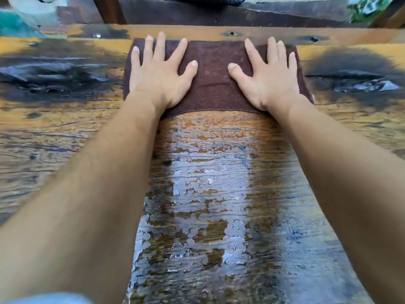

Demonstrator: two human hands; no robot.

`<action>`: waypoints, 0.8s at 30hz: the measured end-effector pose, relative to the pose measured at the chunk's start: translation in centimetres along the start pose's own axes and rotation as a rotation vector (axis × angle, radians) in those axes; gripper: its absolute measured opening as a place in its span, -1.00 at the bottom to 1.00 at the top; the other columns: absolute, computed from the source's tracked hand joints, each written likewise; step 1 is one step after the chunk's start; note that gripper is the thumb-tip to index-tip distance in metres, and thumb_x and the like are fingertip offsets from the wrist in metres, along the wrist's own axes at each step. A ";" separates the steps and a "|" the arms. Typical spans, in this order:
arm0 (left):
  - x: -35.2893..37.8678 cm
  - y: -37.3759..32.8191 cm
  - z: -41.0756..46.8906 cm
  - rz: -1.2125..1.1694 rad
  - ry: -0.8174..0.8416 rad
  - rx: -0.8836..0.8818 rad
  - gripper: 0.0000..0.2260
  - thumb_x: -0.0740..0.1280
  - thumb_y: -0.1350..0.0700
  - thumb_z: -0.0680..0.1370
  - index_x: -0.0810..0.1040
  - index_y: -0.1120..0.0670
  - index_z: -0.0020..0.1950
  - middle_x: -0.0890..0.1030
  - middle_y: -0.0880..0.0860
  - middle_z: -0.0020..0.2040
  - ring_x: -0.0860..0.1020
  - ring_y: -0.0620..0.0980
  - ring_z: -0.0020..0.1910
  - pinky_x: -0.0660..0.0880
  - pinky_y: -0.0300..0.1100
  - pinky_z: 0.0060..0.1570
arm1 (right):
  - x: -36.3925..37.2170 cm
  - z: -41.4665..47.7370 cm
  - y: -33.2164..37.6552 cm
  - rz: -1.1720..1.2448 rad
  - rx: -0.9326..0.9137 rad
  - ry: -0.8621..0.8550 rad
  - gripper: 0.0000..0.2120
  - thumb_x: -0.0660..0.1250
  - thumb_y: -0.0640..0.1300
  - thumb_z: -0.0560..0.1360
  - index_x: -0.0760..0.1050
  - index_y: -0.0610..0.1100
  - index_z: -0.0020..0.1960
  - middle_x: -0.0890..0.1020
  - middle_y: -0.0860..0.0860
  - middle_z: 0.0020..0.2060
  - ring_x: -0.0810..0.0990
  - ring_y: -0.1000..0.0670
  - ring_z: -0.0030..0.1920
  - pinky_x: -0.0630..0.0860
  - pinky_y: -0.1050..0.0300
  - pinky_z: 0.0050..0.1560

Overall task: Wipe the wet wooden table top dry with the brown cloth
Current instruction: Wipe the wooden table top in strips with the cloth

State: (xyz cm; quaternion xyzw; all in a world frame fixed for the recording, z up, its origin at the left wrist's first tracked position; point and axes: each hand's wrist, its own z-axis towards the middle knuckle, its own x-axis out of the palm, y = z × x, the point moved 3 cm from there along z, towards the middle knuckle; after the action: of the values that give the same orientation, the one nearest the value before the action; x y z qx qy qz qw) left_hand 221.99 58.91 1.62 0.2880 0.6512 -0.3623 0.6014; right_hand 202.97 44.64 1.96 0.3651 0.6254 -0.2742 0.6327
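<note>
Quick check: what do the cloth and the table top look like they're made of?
Brown cloth: soft fine-knit fabric, matte, faint ribbed weave; fibre unclear. Table top: wood, visible grain and knots, worn orange-brown finish, glossy where water films it.

The wooden table is worn, its orange-brown finish flaking, with dark stains toward both sides. Water films the near middle in shiny patches. A brown cloth lies flat near the far edge.
</note>
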 end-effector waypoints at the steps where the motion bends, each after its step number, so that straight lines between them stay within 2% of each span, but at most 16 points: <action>1: 0.0 0.1 -0.3 -0.004 0.001 0.001 -0.38 -0.15 -0.39 0.62 -0.02 -0.26 0.68 -0.10 0.09 0.72 -0.15 0.14 0.68 -0.19 0.20 0.61 | 0.0 -0.5 0.0 0.003 0.000 0.001 -0.22 -0.16 0.50 0.56 -0.08 0.19 0.70 -0.10 -0.19 0.69 -0.19 -0.18 0.68 -0.23 -0.24 0.64; 14: 0.5 0.3 -7.7 -0.003 0.005 0.032 -0.40 -0.13 -0.37 0.65 -0.04 -0.24 0.69 -0.09 0.09 0.72 -0.14 0.13 0.68 -0.18 0.19 0.61 | 0.7 -8.0 0.3 0.024 0.000 0.015 -0.23 -0.14 0.49 0.57 -0.08 0.19 0.70 -0.13 -0.18 0.69 -0.21 -0.15 0.68 -0.24 -0.21 0.64; 24: 0.9 0.7 -19.8 -0.002 0.054 0.027 -0.40 -0.12 -0.36 0.66 -0.09 -0.25 0.68 -0.14 0.05 0.72 -0.18 0.09 0.68 -0.20 0.16 0.61 | 1.6 -19.9 1.6 0.029 -0.010 0.071 -0.19 -0.15 0.51 0.56 -0.15 0.18 0.70 -0.19 -0.17 0.69 -0.26 -0.14 0.68 -0.25 -0.21 0.63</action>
State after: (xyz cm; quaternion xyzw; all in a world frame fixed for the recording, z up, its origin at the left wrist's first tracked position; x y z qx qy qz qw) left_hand 211.10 75.47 0.93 0.3050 0.6625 -0.3636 0.5795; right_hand 192.62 61.78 1.54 0.3804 0.6434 -0.2491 0.6159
